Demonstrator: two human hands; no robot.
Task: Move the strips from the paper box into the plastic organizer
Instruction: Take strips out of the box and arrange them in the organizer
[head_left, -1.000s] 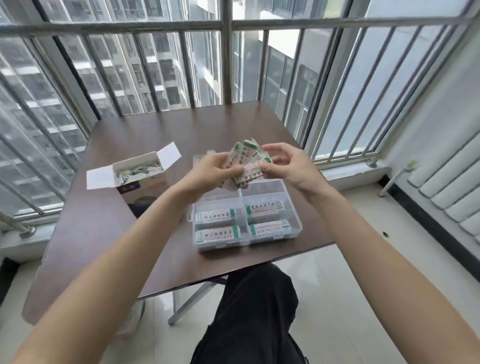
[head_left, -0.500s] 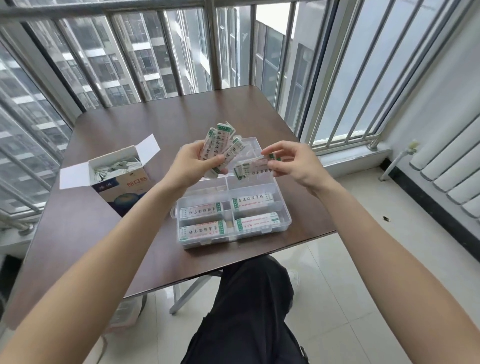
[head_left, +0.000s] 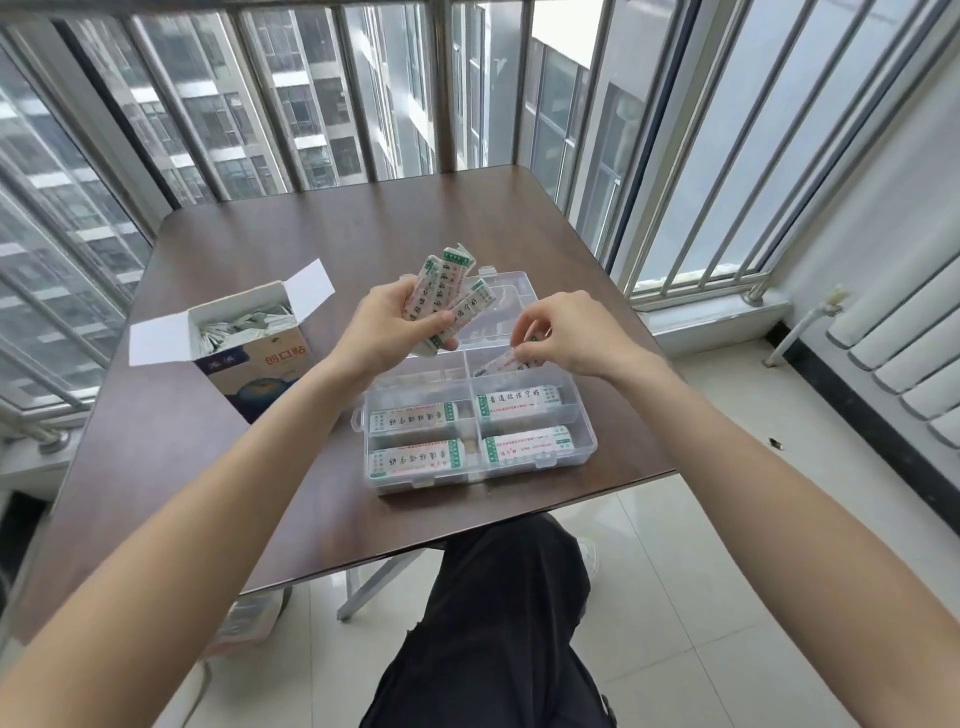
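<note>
Left hand (head_left: 387, 327): fingers curled round a fanned bundle of strips (head_left: 441, 293), held above the far end of the plastic organizer (head_left: 582, 415). Right hand (head_left: 563, 338): fingertips pinching what looks like a single strip (head_left: 501, 360), partly hidden, over the compartment just beneath it. Four compartments nearer the person: one stack of strips each. Paper box (head_left: 249, 358): open, outboard of the left hand, strips inside. All on the table (head_left: 260, 234).

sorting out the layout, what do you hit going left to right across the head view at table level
paper box → left hand gripping a bunch of strips → right hand pinching one strip over the plastic organizer
</note>
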